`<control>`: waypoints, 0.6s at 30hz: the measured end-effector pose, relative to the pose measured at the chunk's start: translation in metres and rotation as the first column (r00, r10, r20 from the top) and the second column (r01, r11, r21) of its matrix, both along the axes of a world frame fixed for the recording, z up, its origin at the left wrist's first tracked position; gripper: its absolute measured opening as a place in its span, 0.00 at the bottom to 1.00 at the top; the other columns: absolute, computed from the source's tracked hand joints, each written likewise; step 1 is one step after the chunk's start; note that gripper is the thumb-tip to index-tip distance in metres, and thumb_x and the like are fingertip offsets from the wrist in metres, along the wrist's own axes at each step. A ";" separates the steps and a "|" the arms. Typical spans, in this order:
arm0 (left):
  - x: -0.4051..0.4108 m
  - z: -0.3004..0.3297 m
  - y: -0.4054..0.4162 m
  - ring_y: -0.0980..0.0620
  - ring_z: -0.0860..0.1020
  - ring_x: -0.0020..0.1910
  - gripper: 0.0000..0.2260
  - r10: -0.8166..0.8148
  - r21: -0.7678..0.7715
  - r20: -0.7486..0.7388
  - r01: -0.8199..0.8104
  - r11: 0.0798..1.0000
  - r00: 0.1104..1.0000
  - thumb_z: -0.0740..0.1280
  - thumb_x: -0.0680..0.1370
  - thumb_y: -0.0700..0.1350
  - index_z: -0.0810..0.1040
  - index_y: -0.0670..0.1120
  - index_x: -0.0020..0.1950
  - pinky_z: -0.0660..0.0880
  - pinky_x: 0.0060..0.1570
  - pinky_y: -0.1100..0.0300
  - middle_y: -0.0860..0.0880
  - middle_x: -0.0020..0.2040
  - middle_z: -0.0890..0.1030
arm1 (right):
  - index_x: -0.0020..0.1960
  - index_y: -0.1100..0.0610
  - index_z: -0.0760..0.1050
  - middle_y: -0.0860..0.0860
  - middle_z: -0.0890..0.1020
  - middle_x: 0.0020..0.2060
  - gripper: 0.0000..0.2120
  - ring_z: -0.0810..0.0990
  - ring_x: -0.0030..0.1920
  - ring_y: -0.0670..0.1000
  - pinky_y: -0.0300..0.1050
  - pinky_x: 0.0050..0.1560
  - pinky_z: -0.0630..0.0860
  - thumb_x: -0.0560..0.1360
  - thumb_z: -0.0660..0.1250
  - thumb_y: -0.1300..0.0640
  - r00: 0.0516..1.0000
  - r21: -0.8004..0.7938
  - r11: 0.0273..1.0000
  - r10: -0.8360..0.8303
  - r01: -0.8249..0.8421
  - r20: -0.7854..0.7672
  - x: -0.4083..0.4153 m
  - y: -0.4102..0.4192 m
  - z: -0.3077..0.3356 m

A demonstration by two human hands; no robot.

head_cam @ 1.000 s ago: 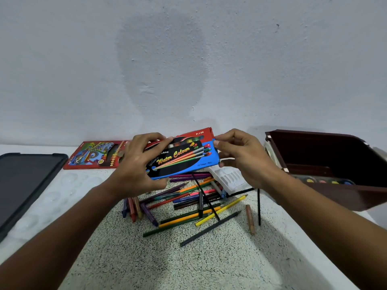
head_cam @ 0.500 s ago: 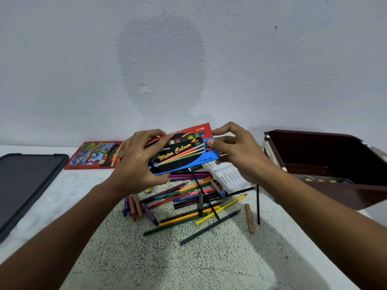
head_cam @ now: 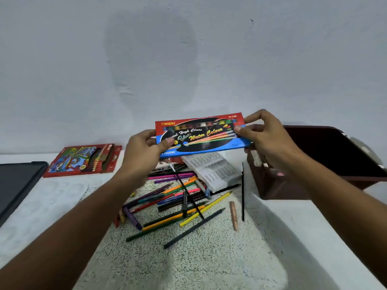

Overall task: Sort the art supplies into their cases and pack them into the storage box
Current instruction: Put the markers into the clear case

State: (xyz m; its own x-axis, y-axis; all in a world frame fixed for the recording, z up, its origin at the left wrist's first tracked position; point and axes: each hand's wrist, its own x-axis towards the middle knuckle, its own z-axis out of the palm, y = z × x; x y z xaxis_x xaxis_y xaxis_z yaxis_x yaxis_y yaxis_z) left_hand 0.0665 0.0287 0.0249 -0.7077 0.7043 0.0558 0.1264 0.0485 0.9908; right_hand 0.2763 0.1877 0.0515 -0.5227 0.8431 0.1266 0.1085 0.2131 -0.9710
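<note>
Both hands hold a red, blue and black water colour box point(head_cam: 201, 135) up above the pile, its printed face toward me. My left hand point(head_cam: 144, 151) grips its left end, thumb on the front. My right hand point(head_cam: 263, 137) pinches its right end. Below lies a heap of loose coloured pencils and pens point(head_cam: 178, 201) on the speckled surface. A dark brown storage box point(head_cam: 326, 162) stands open at the right. A red pencil case point(head_cam: 83, 160) lies flat at the back left. A white plastic paint tray point(head_cam: 213, 170) rests under the held box.
A dark tablet-like slab point(head_cam: 18, 181) lies at the far left edge. A clear palette with round wells point(head_cam: 48, 197) sits on the white table beside it. A pastels carton point(head_cam: 161, 167) peeks out behind the pencils. The wall stands close behind.
The water colour box has been lifted higher and tilted up to face me; my left hand slid to its left end and my right hand holds the right end.
</note>
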 end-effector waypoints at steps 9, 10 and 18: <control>0.097 0.023 0.103 0.51 0.84 0.42 0.05 -0.144 0.097 0.000 0.144 0.985 0.990 0.70 0.77 0.47 0.79 0.49 0.52 0.82 0.38 0.55 0.48 0.47 0.83 | 0.49 0.52 0.65 0.54 0.84 0.45 0.18 0.85 0.43 0.52 0.45 0.42 0.81 0.70 0.75 0.57 0.970 -0.059 0.981 -0.191 0.184 -0.152 0.088 0.072 0.010; 0.104 0.023 0.114 0.50 0.84 0.41 0.04 -0.142 0.095 -0.002 0.141 0.985 0.990 0.71 0.76 0.47 0.79 0.49 0.49 0.82 0.36 0.55 0.47 0.46 0.84 | 0.49 0.52 0.65 0.56 0.84 0.45 0.20 0.85 0.44 0.53 0.48 0.45 0.81 0.69 0.76 0.58 0.962 -0.064 0.974 -0.225 0.218 -0.153 0.094 0.082 0.008; 0.166 0.009 0.208 0.42 0.78 0.56 0.20 -0.244 -0.329 -0.472 0.087 0.940 0.847 0.66 0.79 0.51 0.71 0.43 0.67 0.75 0.53 0.53 0.42 0.58 0.79 | 0.48 0.60 0.72 0.56 0.81 0.45 0.18 0.81 0.47 0.55 0.50 0.43 0.79 0.69 0.76 0.52 0.901 -0.117 0.920 -0.331 0.374 0.280 0.148 0.164 -0.021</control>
